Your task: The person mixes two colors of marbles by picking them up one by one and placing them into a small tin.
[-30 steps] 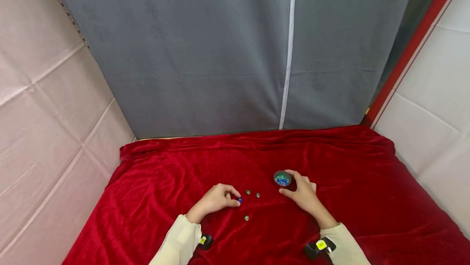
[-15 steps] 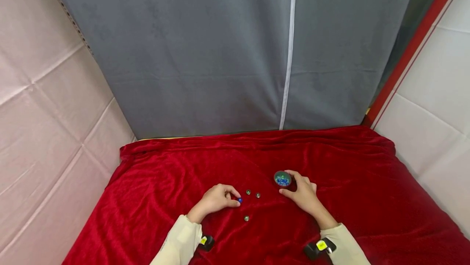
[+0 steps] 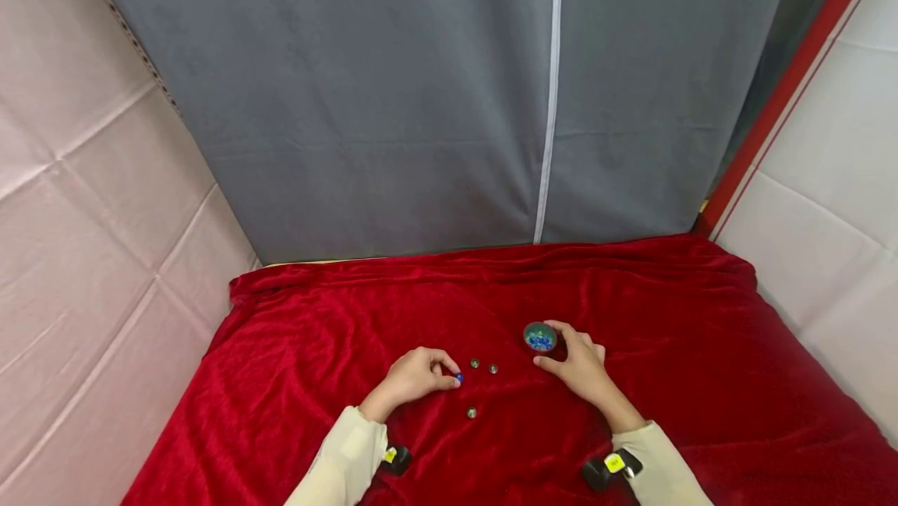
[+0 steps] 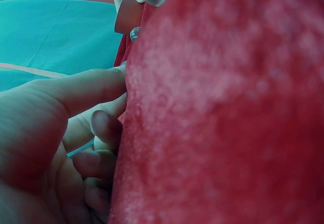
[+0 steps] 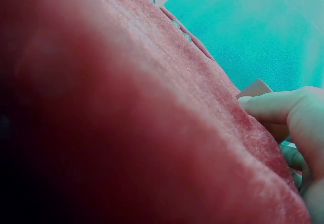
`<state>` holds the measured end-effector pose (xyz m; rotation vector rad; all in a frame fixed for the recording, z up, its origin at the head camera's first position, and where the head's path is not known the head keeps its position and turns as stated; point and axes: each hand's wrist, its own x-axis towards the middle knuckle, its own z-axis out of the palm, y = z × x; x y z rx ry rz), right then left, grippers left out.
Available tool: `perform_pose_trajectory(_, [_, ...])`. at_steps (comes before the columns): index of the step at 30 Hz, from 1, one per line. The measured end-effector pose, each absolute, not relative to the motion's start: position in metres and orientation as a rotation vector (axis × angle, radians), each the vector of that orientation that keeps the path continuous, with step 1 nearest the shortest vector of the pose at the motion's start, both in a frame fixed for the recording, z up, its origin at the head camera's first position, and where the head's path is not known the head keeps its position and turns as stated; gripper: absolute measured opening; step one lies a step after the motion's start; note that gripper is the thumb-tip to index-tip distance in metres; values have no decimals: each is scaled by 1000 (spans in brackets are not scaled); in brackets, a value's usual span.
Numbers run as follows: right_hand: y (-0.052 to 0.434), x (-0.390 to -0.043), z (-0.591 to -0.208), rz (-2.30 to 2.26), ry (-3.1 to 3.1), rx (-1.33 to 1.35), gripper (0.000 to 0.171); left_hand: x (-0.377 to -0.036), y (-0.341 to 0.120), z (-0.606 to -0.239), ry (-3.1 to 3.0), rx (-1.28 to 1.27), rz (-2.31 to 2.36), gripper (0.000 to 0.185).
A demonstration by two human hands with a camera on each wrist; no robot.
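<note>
In the head view my left hand (image 3: pixel 414 375) pinches a blue marble (image 3: pixel 459 376) between thumb and index finger, low over the red cloth. The left wrist view shows that hand's other fingers (image 4: pixel 101 125) curled; the blue marble is hidden there. My right hand (image 3: pixel 581 364) holds a small round bowl (image 3: pixel 527 337) by its right side, thumb and fingers around the wall. Blue and green pieces lie inside the bowl. Between the hands, three clear greenish marbles sit loose on the cloth: one marble (image 3: pixel 475 363), a second marble (image 3: pixel 494 369), and a nearer marble (image 3: pixel 471 412).
A wrinkled red velvet cloth (image 3: pixel 337 319) covers the table. Behind it rises a grey curtain (image 3: pixel 393 100) with a white vertical strip. Pale panels stand at left (image 3: pixel 91 217) and right (image 3: pixel 835 217). Each wrist carries a small black camera.
My left thumb and index finger have drawn slightly closer around the blue marble. The right hand and bowl keep their place; the head view has shifted a little.
</note>
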<state>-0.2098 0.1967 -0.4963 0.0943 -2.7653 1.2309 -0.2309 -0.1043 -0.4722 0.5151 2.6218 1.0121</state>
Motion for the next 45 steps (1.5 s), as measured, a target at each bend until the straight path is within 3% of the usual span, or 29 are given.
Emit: perform_pose_trajectory(45, [195,-208,-499,1224,-2759,69,63,-253,-53,-454,2516,595,1287,12])
